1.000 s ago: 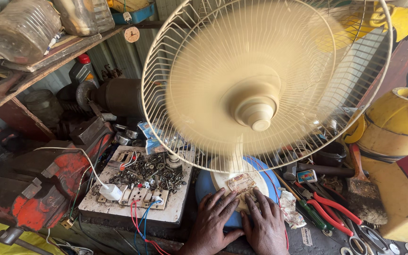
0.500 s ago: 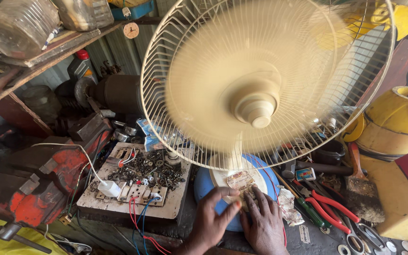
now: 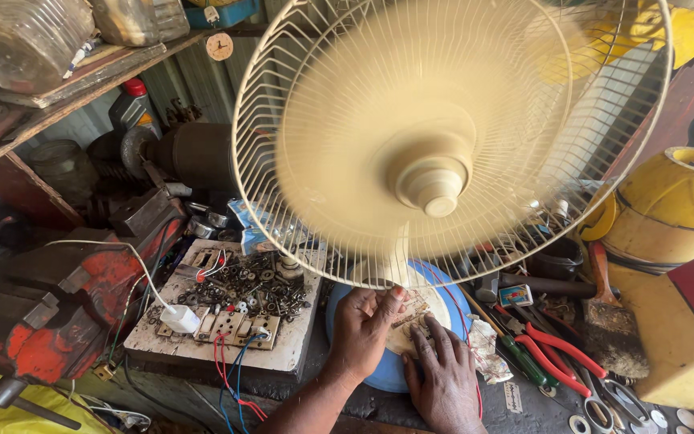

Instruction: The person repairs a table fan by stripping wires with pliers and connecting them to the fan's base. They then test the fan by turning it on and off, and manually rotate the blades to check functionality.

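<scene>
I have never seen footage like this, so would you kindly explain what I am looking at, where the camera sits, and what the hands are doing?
The one picture comes from a camera worn on a person's head, looking down at a cluttered workbench. No robot is involved, only two bare hands. The big cream fan fills the view; its blades are a blur, so it is spinning behind its wire guard. Its round blue base stands on the bench. The left hand touches the lower edge of the guard, and the right hand lies flat on the base. To the left is a white board with switches, wires and loose screws, and a red vise. To the right lie red-handled pliers and a brush.
</scene>
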